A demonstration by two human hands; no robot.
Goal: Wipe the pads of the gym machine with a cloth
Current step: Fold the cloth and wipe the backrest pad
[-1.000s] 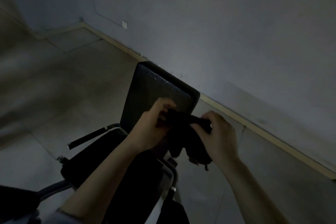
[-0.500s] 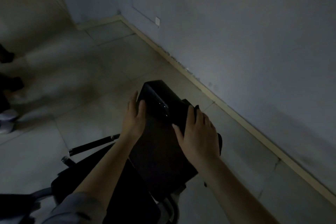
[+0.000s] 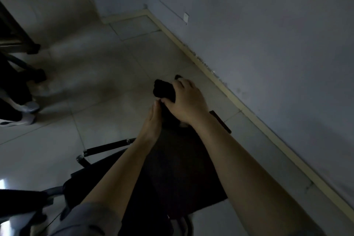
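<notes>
Now the dark cloth (image 3: 164,90) is gripped in the curled right hand (image 3: 186,101) at the far end of the back pad (image 3: 182,168), no longer spread flat; the left hand (image 3: 153,122) lies straight-fingered along the pad's edge.

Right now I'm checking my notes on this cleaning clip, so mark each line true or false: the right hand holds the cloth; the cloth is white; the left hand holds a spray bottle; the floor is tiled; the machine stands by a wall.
1. The right hand holds the cloth. True.
2. The cloth is white. False: it is black.
3. The left hand holds a spray bottle. False: it lies against the pad, fingers straight.
4. The floor is tiled. True.
5. The machine stands by a wall. True.
</notes>
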